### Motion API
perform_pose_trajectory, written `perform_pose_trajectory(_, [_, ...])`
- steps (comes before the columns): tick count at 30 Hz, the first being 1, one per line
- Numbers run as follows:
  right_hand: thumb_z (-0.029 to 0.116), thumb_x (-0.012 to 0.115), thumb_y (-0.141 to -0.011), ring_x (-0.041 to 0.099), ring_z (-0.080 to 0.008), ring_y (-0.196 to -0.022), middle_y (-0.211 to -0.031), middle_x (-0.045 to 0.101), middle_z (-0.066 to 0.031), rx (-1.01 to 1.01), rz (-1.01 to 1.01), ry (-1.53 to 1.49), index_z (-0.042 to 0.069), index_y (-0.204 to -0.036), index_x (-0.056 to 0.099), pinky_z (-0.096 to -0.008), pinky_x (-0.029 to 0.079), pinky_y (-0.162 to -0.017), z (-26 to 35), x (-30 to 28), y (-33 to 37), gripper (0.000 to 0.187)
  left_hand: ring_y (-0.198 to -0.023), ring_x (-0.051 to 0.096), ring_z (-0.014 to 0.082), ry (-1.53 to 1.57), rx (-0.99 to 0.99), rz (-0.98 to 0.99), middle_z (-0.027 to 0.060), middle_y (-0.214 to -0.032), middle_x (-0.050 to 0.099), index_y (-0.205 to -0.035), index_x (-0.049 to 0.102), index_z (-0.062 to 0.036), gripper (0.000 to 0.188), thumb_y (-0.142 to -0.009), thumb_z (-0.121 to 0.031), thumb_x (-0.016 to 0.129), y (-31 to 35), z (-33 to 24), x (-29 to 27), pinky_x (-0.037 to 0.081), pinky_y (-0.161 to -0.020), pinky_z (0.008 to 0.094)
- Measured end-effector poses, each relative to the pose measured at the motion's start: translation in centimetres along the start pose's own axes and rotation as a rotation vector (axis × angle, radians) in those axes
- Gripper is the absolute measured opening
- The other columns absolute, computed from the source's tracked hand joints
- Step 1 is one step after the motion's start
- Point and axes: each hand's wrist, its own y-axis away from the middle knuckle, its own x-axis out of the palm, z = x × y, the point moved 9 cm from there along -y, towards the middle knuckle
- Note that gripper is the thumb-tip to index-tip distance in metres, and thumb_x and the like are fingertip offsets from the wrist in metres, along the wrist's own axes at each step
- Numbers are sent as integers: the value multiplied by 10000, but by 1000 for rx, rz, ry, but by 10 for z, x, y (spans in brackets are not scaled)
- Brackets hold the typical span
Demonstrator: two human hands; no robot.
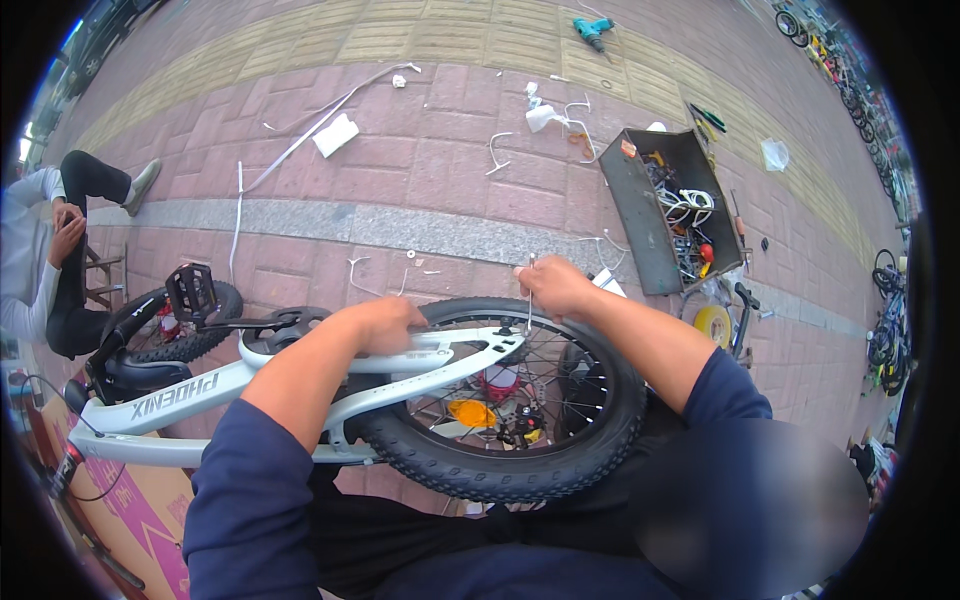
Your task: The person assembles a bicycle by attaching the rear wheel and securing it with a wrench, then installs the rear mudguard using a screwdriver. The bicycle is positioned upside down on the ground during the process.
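Bicycle frame [425, 378] lies sideways, apparently for access to wheel [618, 405]; right hand [560, 287] grips slim tool [529, 312] at frame's end; left hand [388, 325] seemingly steadies frame, finger closure unclear.

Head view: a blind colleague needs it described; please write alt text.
A person's right hand holds a slim metal tool at the end of a pale bicycle frame by a thick-tyred wheel; the left hand, blurred, is at the frame. Beyond, an open toolbox stands on brick pavement; another person sits far left.
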Motion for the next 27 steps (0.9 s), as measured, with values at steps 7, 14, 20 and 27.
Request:
perform_pose_trajectory(7, [277,490,-1022,600,-261,-462,-703,628,-176,-43,14,51,-92,-860,679,-396,482,-383,17,3,7,446,-1208,634,377,-11,-3,-9,232,-1296,670,-1369,622,-12,619,-831,-273,784,4,-4,-2,492,-1042,416])
perform_pose_trajectory(14, [316,516,-1031,680,-418,-665,-762,671,-276,-793,-56,858,-53,-933,638,-509,552,-605,73,24,40,401,-1186,645,377,-3,2,14,223,-1277,681,-1353,644,-41,589,-830,-272,785,0,-3,-1,501,-1023,423])
perform_pose_trajectory(20, [345,539,-1030,669,-490,-811,-823,684,-272,-419,185,685,-8,-1031,622,-553,531,-755,85,34,75,364,-1158,656,379,-27,-7,6,214,-1245,697,-1318,673,-55,539,-825,-246,779,5,-6,-2,513,-1004,430])
perform_pose_trajectory(27, [354,494,-1046,664,-430,-677,-683,651,-206,-249,-42,299,-25,-970,644,-468,543,-687,52,-17,39,414,-1086,692,358,17,6,-38,202,-1161,727,-1248,726,-82,459,-798,-165,687,3,-2,-1,550,-947,433])
